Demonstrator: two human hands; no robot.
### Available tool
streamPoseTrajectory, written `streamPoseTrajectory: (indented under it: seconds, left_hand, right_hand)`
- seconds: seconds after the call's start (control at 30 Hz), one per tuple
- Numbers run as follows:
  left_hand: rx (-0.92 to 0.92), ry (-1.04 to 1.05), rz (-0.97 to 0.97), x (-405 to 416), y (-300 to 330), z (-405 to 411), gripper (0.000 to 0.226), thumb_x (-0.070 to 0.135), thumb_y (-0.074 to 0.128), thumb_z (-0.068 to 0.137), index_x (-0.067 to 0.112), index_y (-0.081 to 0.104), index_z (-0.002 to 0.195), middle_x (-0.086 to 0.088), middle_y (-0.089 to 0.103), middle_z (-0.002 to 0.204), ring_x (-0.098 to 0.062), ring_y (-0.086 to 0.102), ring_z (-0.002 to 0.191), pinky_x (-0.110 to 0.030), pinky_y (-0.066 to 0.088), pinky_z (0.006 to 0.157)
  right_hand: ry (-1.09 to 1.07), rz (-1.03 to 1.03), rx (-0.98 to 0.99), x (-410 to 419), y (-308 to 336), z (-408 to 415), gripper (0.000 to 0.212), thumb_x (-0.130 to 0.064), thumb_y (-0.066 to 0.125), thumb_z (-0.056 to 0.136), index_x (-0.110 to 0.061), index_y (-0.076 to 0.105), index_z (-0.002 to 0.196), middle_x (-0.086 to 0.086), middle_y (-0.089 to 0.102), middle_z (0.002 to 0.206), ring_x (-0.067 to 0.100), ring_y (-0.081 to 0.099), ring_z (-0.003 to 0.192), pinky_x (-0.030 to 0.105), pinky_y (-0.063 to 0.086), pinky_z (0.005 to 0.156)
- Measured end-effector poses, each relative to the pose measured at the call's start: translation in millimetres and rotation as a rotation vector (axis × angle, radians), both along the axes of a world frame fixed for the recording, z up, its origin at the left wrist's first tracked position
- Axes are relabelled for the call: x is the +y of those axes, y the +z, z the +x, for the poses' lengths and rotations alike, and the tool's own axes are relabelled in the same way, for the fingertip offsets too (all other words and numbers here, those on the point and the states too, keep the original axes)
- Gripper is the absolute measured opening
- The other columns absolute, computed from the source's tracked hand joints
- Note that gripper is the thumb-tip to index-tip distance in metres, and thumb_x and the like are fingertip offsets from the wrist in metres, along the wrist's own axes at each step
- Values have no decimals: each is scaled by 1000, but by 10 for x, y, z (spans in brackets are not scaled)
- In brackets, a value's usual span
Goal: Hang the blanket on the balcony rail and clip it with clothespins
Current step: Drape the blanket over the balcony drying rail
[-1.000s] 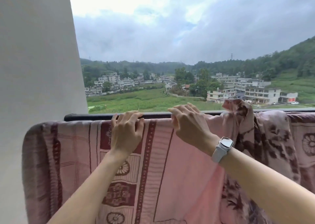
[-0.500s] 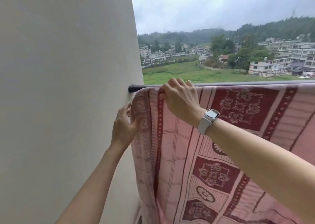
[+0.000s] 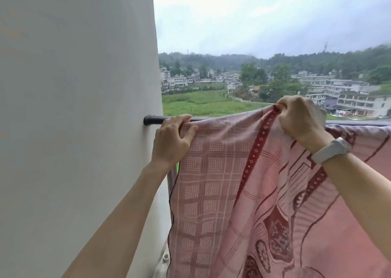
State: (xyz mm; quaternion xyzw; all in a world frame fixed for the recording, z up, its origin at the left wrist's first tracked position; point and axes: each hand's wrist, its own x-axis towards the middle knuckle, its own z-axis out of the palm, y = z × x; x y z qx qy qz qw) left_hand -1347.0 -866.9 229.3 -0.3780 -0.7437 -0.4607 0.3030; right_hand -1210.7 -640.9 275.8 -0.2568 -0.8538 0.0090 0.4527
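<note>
left hand [image 3: 172, 139] clamps blanket [image 3: 222, 182] onto the rail [image 3: 153, 120]. right hand [image 3: 300, 119], at 3 o'clock, pinches its edge, seemingly lifted clear

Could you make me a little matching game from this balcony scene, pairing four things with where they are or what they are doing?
Things:
1. left hand
2. right hand
3. white wristwatch
4. black metal balcony rail

States:
A. fixed to the pale wall
B. pinching a lifted fold of the pink patterned blanket
C. gripping the blanket's edge at the rail, nearest the wall
D. strapped around the right wrist

Pairs: 1-C, 2-B, 3-D, 4-A
</note>
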Motion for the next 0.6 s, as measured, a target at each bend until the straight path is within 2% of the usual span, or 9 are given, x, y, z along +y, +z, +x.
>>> streamPoseTrajectory:
  seconds: [0.1, 0.2, 0.27, 0.37, 0.43, 0.47, 0.53, 0.6]
  left_hand:
    - [22, -56, -58, -88, 2, -114, 27, 22, 64, 83, 13, 63, 108, -7, 62, 110, -22, 55, 105, -32, 43, 95]
    - [21, -119, -89, -134, 33, -174, 23, 20, 66, 80, 13, 66, 103, 2, 61, 99, -13, 55, 94, -14, 41, 84]
    - [-43, -179, -72, -137, 60, -182, 21, 16, 67, 79, 12, 67, 100, 4, 62, 93, -11, 58, 86, -7, 43, 77]
    - [-198, -278, -6, -152, 129, -211, 11, 12, 65, 81, 12, 68, 92, -1, 66, 89, -10, 62, 79, -8, 48, 67]
    - [-280, -349, 15, -162, 174, -228, 5, 10, 61, 84, 13, 65, 83, -3, 68, 92, -7, 62, 76, -10, 48, 62]
    - [-297, -367, 2, -163, 198, -241, 9, 10, 59, 85, 15, 63, 78, -3, 68, 89, -6, 61, 71, -12, 48, 60]
    - [-263, -334, -37, -154, 250, -272, 13, 11, 55, 88, 17, 57, 76, 0, 63, 75, -8, 57, 63, -15, 46, 57]
    - [-198, -255, 21, -136, 294, -309, 10, 13, 53, 90, 14, 54, 80, 4, 57, 69, -14, 56, 66, -21, 48, 62]
  right_hand:
    - [76, 44, 4, -202, 0, -72, 35, -1, 46, 84, -10, 59, 116, 15, 60, 115, 32, 54, 100, 43, 41, 87]
    - [380, 197, 19, -647, -77, -244, 29, -11, 48, 90, -11, 57, 118, 9, 61, 116, 21, 56, 101, 31, 40, 85]
    - [484, 233, -81, -863, -167, -360, 29, -24, 47, 92, -16, 57, 118, 6, 63, 115, 20, 58, 101, 31, 41, 82]
    - [474, 252, -207, -913, -286, -463, 29, -33, 44, 94, -21, 57, 117, 3, 63, 112, 24, 60, 95, 31, 38, 72]
    - [486, 225, -163, -891, -296, -493, 26, -31, 45, 93, -23, 61, 112, -1, 65, 110, 22, 61, 92, 28, 35, 67]
    - [498, 179, -117, -891, -276, -511, 24, -28, 46, 93, -24, 64, 107, -3, 67, 107, 20, 61, 89, 26, 35, 65]
    - [492, 93, -34, -928, -209, -582, 23, -21, 46, 93, -23, 69, 98, -3, 70, 101, 16, 60, 81, 22, 31, 58]
    - [472, 60, 46, -1015, -104, -687, 24, -17, 46, 93, -21, 70, 95, -1, 71, 97, 17, 59, 79, 22, 28, 56]
